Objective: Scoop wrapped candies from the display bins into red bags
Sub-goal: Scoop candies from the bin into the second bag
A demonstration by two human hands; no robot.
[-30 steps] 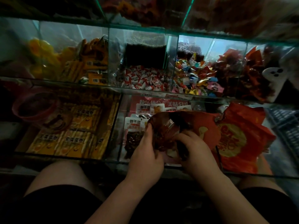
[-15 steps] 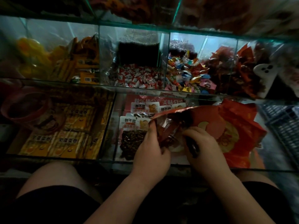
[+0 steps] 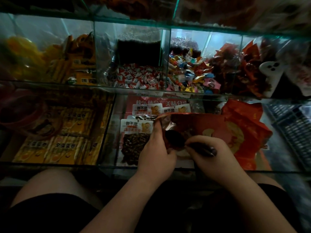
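Note:
A red bag (image 3: 198,125) with gold print lies over the front glass bins, its mouth toward me. My left hand (image 3: 155,152) pinches the left edge of the bag's mouth and holds it apart. My right hand (image 3: 210,153) grips the dark handle of a scoop (image 3: 175,137), whose dark bowl sits at the bag's mouth. More red bags (image 3: 244,132) are piled to the right. Red-and-white wrapped candies (image 3: 134,76) fill the middle rear bin. Beside it on the right is a bin of mixed coloured candies (image 3: 190,73).
Glass dividers (image 3: 165,58) separate the rear bins. Yellow egg-roll packs (image 3: 55,132) fill the front left bin, and snack packets (image 3: 136,132) lie under my left hand. A white scoop (image 3: 271,76) stands in the far right bin. A dark crate (image 3: 292,123) sits at right. My knees are below.
The bag's mouth has shifted slightly left and opened wider. My right hand has tilted the scoop bowl toward the mouth. The view has moved a little to the right.

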